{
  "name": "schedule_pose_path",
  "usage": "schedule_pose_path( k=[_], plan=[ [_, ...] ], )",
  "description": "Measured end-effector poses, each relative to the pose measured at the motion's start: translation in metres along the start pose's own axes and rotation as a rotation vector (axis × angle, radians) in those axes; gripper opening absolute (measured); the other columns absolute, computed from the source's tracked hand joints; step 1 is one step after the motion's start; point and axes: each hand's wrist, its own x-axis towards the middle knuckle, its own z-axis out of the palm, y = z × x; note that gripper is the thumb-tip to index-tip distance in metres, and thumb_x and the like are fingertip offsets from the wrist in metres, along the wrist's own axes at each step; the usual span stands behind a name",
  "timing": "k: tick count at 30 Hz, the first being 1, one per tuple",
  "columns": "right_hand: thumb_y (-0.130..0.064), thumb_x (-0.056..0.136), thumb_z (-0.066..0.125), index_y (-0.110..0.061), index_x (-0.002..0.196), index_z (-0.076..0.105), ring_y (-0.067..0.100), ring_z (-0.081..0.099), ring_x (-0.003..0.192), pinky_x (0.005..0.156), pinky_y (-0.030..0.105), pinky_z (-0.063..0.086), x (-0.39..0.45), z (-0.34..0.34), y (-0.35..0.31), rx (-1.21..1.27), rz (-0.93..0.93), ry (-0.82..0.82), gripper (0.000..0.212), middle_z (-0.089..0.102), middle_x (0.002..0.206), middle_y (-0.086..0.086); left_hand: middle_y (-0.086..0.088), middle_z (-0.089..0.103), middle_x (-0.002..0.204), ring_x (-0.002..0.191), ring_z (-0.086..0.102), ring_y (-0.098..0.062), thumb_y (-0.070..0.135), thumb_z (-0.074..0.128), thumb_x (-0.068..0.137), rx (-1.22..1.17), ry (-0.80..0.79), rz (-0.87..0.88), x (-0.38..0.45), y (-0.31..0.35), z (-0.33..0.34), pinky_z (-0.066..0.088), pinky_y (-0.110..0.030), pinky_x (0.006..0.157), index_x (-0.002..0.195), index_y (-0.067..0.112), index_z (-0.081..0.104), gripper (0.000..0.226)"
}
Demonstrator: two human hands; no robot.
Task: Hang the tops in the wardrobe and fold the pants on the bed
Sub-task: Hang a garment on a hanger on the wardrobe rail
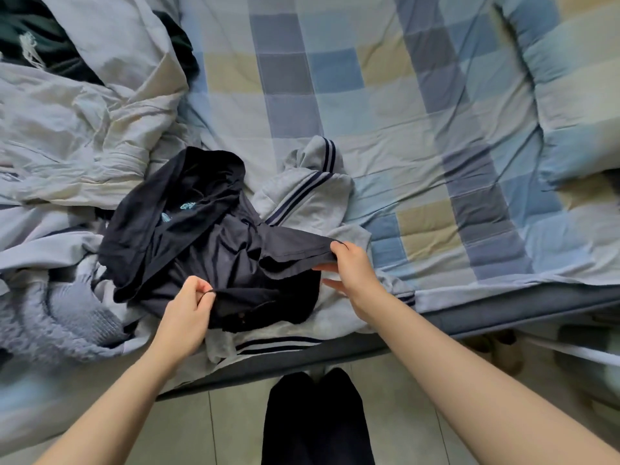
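A crumpled dark navy garment (201,236) lies on the near part of the bed (385,112), on top of a grey garment with navy stripes (308,193). My left hand (188,313) pinches the navy garment's near edge. My right hand (352,266) grips its hem at the right side, pulled slightly taut. I cannot tell whether the navy piece is a top or pants.
A pile of pale clothes (84,129) covers the bed's left side, with a blue-grey knit (60,317) at the near left. A folded checked quilt (570,95) lies at the far right. The bed's dark edge (486,317) runs in front of my legs; tiled floor is below.
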Motion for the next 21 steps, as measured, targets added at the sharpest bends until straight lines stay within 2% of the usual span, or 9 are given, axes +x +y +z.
schedule_pose_path(
  k=[2,5,7,9,13,17,21],
  plan=[
    [-0.024,0.098,0.039,-0.017,0.100,0.062,0.007,0.070,0.080,0.076,0.036,0.046,-0.020,-0.013,-0.015,0.038,-0.010,0.048,0.025,0.070,0.095,-0.006,0.005,0.056,0.069,0.064,0.049,-0.006,0.012,0.056,0.095,-0.095,-0.014,0.049,-0.012,0.031,-0.016,0.039,-0.027,0.065,0.079,0.027,0.051,0.023],
    [-0.023,0.099,0.041,-0.017,0.093,0.064,0.012,0.069,0.084,0.074,0.036,0.046,-0.057,-0.037,-0.036,0.201,0.007,0.133,0.024,0.072,0.093,0.000,0.009,0.055,0.060,0.056,0.045,-0.001,0.009,0.058,0.094,-0.288,-0.009,0.106,-0.040,0.083,-0.046,0.038,-0.020,0.060,0.077,0.025,0.057,0.023],
    [-0.021,0.100,0.042,-0.014,0.087,0.062,0.017,0.068,0.084,0.076,0.039,0.050,-0.083,-0.052,-0.047,0.332,0.013,0.156,0.025,0.071,0.090,0.004,0.005,0.055,0.063,0.064,0.048,-0.011,0.014,0.057,0.096,-0.441,-0.031,0.103,-0.062,0.117,-0.065,0.038,-0.031,0.063,0.079,0.028,0.059,0.021],
    [-0.020,0.101,0.041,-0.012,0.087,0.061,0.019,0.067,0.086,0.084,0.043,0.051,-0.118,-0.066,-0.060,0.385,-0.018,0.171,0.026,0.069,0.090,0.006,-0.005,0.055,0.070,0.067,0.048,-0.019,0.019,0.057,0.097,-0.538,-0.046,0.124,-0.089,0.153,-0.086,0.037,-0.037,0.063,0.082,0.028,0.060,0.017],
    [-0.018,0.101,0.041,-0.006,0.106,0.062,0.022,0.067,0.098,0.092,0.042,0.050,-0.186,-0.083,-0.076,0.369,-0.121,0.112,0.025,0.069,0.101,0.011,0.007,0.053,0.058,0.052,0.045,-0.009,0.020,0.056,0.097,-0.681,-0.069,0.147,-0.145,0.215,-0.110,0.035,-0.026,0.050,0.081,0.025,0.061,0.017],
    [-0.016,0.101,0.043,-0.013,0.106,0.064,0.016,0.070,0.094,0.085,0.033,0.055,-0.249,-0.086,-0.085,0.224,-0.238,0.025,0.022,0.072,0.104,0.007,0.004,0.062,0.066,0.060,0.058,-0.009,0.011,0.053,0.097,-0.902,-0.189,0.206,-0.190,0.269,-0.132,0.048,-0.022,0.057,0.081,0.020,0.063,0.021],
    [-0.011,0.095,0.055,-0.017,0.114,0.057,0.016,0.064,0.108,0.093,0.031,0.052,-0.302,-0.096,-0.089,0.202,-0.409,0.014,0.020,0.068,0.113,0.005,0.000,0.062,0.067,0.057,0.060,-0.012,0.007,0.050,0.097,-1.082,-0.393,0.286,-0.228,0.323,-0.156,0.051,-0.021,0.055,0.083,0.018,0.062,0.021]
  ],
)
